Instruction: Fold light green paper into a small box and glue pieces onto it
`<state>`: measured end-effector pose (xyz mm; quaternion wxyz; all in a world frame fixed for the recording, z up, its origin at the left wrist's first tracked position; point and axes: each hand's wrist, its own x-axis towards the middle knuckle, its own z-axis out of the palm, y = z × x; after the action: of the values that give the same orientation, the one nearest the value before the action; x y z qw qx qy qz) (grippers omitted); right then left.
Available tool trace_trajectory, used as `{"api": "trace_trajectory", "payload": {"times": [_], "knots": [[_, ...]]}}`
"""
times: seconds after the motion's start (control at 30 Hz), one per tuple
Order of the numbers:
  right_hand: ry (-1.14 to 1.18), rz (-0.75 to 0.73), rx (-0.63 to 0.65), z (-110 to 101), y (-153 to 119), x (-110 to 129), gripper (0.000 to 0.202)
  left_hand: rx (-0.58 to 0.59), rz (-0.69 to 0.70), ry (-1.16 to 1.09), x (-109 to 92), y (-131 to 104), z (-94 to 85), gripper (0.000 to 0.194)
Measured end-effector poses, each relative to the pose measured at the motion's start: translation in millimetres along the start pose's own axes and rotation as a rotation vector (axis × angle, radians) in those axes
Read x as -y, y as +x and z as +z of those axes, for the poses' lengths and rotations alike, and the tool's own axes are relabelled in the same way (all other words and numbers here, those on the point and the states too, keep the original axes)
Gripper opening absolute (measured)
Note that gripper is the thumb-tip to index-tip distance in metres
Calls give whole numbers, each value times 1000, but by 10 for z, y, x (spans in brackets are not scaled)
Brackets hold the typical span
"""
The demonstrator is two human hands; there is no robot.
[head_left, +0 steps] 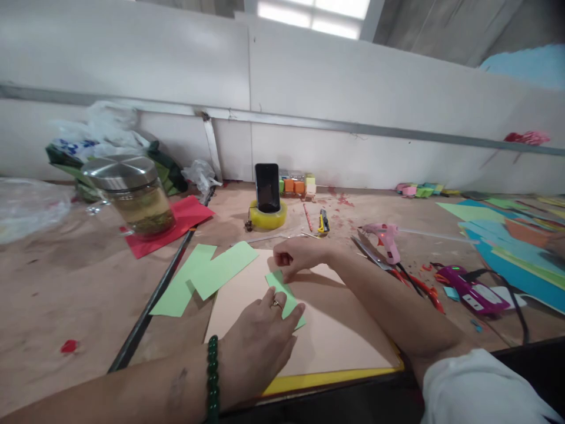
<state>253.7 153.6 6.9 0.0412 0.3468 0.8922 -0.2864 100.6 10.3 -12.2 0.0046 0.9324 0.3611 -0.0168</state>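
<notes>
A narrow light-green paper strip lies at a slant on a stack of pale peach paper sheets. My left hand, a ring on one finger and a green bead bracelet at the wrist, rests over the strip with its fingers apart, touching it. At the far end of the strip my right hand is curled, with its fingertips closed on the paper edge. Two wider light-green paper pieces overlap to the left, partly on the peach sheets.
A lidded glass jar stands on red paper at the left. Behind the sheets, a phone leans in a yellow tape roll. At right lie a pink glue gun, scissors, a purple power strip and coloured paper.
</notes>
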Motion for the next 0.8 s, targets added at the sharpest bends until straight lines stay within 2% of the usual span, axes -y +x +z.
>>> {"api": "trace_trajectory", "payload": {"times": [0.07, 0.13, 0.27, 0.4, 0.63, 0.7, 0.8], "knots": [[91, 20, 0, 14, 24, -49, 16, 16, -8, 18, -8, -3, -18, 46], [138, 26, -3, 20, 42, -100, 12, 33, -14, 35, -15, -11, -30, 46], [151, -12, 20, 1, 31, -112, 20, 19, -30, 17, -16, -25, -19, 45], [1, -25, -4, -9, 6, -50, 37, 17, -12, 22, -11, -21, -4, 46], [134, 23, 20, -8, 44, -103, 8, 40, -26, 38, -19, -12, -5, 47], [151, 5, 50, -26, 27, -98, 16, 23, -27, 22, -16, -20, -4, 46], [67, -29, 68, -41, -20, -35, 44, 3, -17, -7, -7, -34, -6, 44]]}}
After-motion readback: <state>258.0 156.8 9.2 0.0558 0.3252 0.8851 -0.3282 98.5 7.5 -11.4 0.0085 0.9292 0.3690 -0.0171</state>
